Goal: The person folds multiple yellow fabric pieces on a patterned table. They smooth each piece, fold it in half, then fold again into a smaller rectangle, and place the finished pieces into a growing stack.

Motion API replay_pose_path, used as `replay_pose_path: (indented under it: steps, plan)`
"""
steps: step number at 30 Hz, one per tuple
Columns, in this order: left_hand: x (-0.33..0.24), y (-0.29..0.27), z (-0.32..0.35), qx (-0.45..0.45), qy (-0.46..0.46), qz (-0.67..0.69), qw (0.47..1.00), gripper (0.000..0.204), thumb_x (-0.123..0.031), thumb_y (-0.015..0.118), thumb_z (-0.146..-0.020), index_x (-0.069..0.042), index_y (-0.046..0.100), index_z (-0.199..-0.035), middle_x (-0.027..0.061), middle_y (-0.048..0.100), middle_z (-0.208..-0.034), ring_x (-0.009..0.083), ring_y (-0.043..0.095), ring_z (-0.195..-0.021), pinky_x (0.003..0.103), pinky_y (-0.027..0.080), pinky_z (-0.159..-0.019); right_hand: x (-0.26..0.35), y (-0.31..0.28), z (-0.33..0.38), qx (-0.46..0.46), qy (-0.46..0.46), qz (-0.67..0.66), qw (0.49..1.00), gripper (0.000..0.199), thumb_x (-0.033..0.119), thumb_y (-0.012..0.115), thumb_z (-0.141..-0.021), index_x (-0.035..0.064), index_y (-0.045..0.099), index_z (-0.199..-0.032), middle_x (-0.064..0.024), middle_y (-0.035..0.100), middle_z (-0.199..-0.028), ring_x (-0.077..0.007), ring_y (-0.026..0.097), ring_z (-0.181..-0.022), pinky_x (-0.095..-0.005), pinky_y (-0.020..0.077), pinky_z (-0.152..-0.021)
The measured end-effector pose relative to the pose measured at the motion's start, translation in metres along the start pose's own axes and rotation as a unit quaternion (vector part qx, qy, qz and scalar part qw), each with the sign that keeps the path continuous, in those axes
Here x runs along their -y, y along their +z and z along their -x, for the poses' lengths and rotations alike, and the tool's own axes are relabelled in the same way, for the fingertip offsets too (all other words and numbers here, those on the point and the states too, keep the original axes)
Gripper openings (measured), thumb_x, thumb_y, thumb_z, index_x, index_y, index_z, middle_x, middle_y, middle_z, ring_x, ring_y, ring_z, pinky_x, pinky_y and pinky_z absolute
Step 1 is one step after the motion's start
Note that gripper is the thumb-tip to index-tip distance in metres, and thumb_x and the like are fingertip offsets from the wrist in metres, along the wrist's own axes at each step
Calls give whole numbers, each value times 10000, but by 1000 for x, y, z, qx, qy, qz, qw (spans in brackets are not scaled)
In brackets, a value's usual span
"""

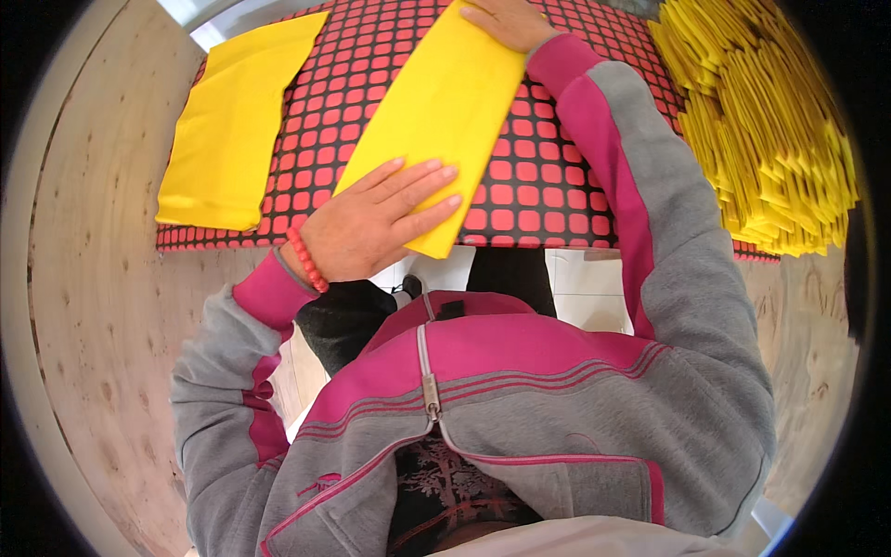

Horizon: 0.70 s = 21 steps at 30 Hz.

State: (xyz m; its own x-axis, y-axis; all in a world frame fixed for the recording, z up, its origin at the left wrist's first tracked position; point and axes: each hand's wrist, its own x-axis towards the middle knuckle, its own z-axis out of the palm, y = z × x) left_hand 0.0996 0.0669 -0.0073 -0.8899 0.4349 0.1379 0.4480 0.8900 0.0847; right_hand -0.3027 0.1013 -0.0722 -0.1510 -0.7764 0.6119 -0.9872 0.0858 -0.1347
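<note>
"Red squares on black covered the table. What touched it or lay on it?"

"Fingers stretched and slightly spread, the left hand pressed the near end of the cloth, clenching nothing. The right hand rested at its far end, partly cropped; I couldn't tell whether it pinched."

"And around them?"

"The cloth slanted between both hands, its near tip just past the table edge. A yellow sheet lay left, a yellow pile right."

"Which step?"

"Smoothing, I judged; the next move seemed to call for even pressure."
</note>
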Motion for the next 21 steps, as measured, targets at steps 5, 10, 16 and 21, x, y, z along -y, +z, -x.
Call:
replay_pose_path:
  steps: [5, 10, 16, 21]
  plan:
    - [-4, -6, 4, 7, -17, 15, 1000, 783, -229, 720, -828, -124, 401, -1536, 153, 350, -1604, 323, 336, -1491, 491, 277, -1207, 23, -25, -4, 64, 83, -47, 993, 506, 395, 478, -1026, 4, 593, -1327, -197, 608, -1357, -359, 552, -1272, -442, 422, -1087]
    - [-1, -6, 14, -59, 7, 31, 998, 846, -515, 676, -867, -86, 394, -1539, 211, 347, -1591, 378, 353, -1471, 525, 269, -1201, 27, -27, -7, -77, 98, 43, 991, 450, 356, 515, -1014, -11, 622, -1250, -233, 647, -1252, -402, 591, -1180, -481, 454, -1018]
    - [2, -11, 30, -256, -86, 49, 962, 669, -354, 668, -935, -29, 461, -1483, 221, 503, -1481, 352, 494, -1373, 503, 347, -1166, 83, -83, 3, -195, 116, -67, 972, 365, 289, 572, -995, -19, 653, -1172, -237, 675, -1166, -414, 640, -1054, -470, 505, -928]
    - [15, 1, 42, -358, -330, 165, 858, 382, -224, 645, -959, 5, 644, -1265, 203, 711, -1155, 334, 702, -1039, 370, 546, -888, 199, -185, 93, 1, 108, -377, 920, 263, 266, 603, -1013, 35, 672, -1118, -83, 708, -978, -191, 690, -907, -335, 540, -811]
